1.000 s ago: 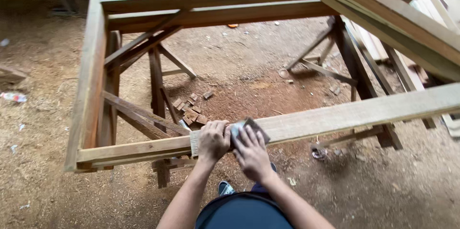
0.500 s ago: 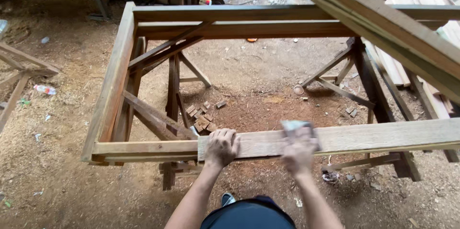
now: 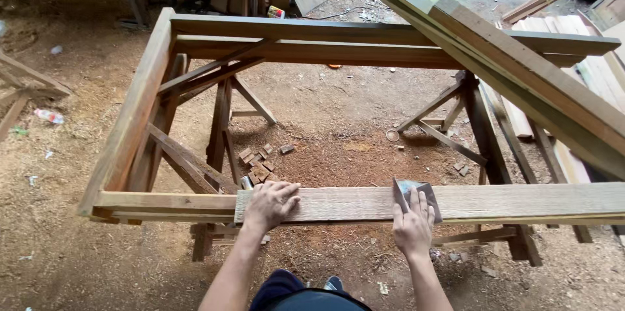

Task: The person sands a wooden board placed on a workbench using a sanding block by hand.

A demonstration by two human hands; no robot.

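Head view: dirt floor [image 3: 338,109] covered in sawdust, with a little pile of wood offcuts [image 3: 259,166] under the work and stacked lumber [image 3: 573,38] off to the right. Looks like an open-sided workshop.

A big rectangular wooden frame [image 3: 140,103] sits on sawhorses [image 3: 221,122]. On its near rail lies a long plank [image 3: 351,203], flat side up, long axis running left to right across the view, with its left end stopping near the frame's left corner and its right end going out of frame.

Left hand [image 3: 270,203] is flat on the plank near that left end, fingers spread, just pressing down. Right hand [image 3: 412,223] is further right, fingers laid over a folded sheet of sandpaper [image 3: 411,192], pinning it against the plank's top.
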